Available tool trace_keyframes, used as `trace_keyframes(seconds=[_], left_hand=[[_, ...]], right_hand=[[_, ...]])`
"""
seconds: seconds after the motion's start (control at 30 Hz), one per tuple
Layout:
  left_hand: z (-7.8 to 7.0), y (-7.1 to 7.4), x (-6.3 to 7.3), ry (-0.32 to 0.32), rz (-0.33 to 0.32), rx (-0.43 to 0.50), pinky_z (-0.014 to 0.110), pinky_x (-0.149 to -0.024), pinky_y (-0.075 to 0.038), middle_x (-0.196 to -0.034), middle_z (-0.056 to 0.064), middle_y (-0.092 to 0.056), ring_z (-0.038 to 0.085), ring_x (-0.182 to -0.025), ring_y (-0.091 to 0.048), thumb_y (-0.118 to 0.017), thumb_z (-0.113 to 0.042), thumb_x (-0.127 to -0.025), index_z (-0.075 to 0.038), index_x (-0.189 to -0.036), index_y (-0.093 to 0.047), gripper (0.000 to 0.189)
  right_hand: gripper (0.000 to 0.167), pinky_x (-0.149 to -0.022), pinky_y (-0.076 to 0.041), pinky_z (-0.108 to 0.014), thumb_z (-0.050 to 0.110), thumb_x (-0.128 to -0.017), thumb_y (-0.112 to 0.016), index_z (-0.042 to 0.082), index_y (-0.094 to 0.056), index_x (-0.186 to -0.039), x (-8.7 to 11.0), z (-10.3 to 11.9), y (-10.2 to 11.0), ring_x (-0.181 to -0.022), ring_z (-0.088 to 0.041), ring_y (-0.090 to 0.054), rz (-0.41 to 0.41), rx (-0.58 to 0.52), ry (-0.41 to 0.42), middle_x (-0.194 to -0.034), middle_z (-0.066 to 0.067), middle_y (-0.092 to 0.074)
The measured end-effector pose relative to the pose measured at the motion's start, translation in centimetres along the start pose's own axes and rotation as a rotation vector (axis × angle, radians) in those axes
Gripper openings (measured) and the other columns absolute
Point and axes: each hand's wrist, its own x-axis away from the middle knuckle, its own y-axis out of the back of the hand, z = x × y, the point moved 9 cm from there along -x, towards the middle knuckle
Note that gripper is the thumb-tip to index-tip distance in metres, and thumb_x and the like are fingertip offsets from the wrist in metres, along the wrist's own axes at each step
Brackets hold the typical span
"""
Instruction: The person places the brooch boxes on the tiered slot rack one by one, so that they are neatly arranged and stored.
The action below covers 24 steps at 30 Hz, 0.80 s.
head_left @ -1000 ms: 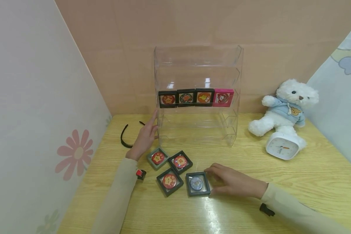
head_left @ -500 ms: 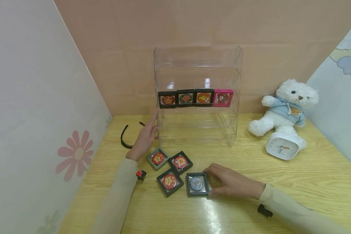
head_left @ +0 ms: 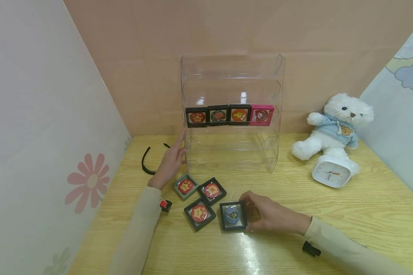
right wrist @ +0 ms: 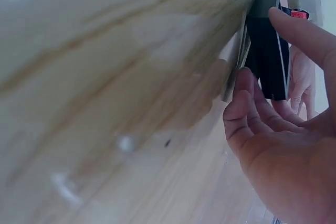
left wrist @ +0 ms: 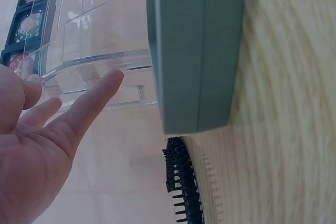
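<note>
My right hand (head_left: 273, 214) pinches a square dark display case (head_left: 232, 216) with a round blue badge inside. In the right wrist view, my thumb is on one edge of this case (right wrist: 270, 51) and my fingertips are at the opposite edge, close over the table. My left hand (head_left: 170, 163) rests with extended fingers against the left side of a clear acrylic tiered rack (head_left: 231, 78). Black cases (head_left: 197, 125) and a pink case (head_left: 271, 114) stand in a row on its middle tier. Three cases with red badges, one grey-green (head_left: 179, 192) and two dark (head_left: 196, 228), lie between my hands.
A white teddy bear (head_left: 318, 143) in a blue hoodie sits at the right, with a white square clock (head_left: 332, 173) leaning at its foot. A black toothed headband (head_left: 145, 162) lies left of the rack. A patterned wall panel (head_left: 44, 114) borders the left side.
My right hand has shifted slightly left and taken hold of the dark case, which has tilted a little so its blue badge shows more clearly. My left hand stays at the rack.
</note>
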Motion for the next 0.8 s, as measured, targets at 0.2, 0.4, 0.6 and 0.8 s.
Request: trace_keyframes(seconds=[0.2, 0.4, 0.6, 0.8], left_hand=[[-0.2, 0.0, 0.0, -0.013, 0.002, -0.005, 0.033, -0.080, -0.063, -0.167, -0.008, -0.012, 0.040, -0.131, -0.050, -0.040, -0.002, -0.108, -0.036, -0.164, -0.005, 0.074], [-0.2, 0.1, 0.1, 0.001, 0.003, -0.005, 0.034, -0.080, -0.062, -0.167, -0.010, -0.011, 0.038, -0.132, -0.049, -0.039, -0.004, -0.108, -0.038, -0.163, -0.005, 0.073], [0.1, 0.1, 0.1, 0.016, 0.002, -0.002, 0.034, -0.081, -0.062, -0.167, -0.012, -0.010, 0.037, -0.131, -0.051, -0.039, -0.005, -0.108, -0.041, -0.163, -0.005, 0.074], [0.0, 0.0, 0.1, 0.020, 0.005, -0.002, 0.033, -0.081, -0.062, -0.167, -0.012, -0.010, 0.036, -0.130, -0.051, -0.040, -0.004, -0.108, -0.042, -0.162, -0.005, 0.075]], right_hand=[[0.070, -0.077, -0.057, -0.029, 0.017, -0.071, -0.091, 0.017, -0.048, -0.126, 0.0, 0.6, 0.1, -0.092, -0.012, -0.062, -0.028, 0.003, 0.059, -0.108, 0.004, -0.064], [0.068, -0.069, -0.056, -0.027, 0.012, -0.070, -0.091, 0.018, -0.048, -0.123, 0.1, 0.9, 0.4, -0.085, -0.012, -0.061, -0.045, 0.013, 0.091, -0.103, 0.007, -0.064], [0.049, -0.066, -0.055, -0.026, 0.011, -0.080, -0.085, 0.020, -0.054, -0.118, 0.2, 1.1, 1.1, -0.080, -0.012, -0.060, -0.084, 0.048, 0.104, -0.099, 0.010, -0.065], [0.022, -0.066, -0.056, -0.025, 0.014, -0.095, -0.073, 0.020, -0.058, -0.111, 0.4, 1.7, 1.6, -0.079, -0.007, -0.060, -0.129, 0.042, 0.174, -0.099, 0.012, -0.067]])
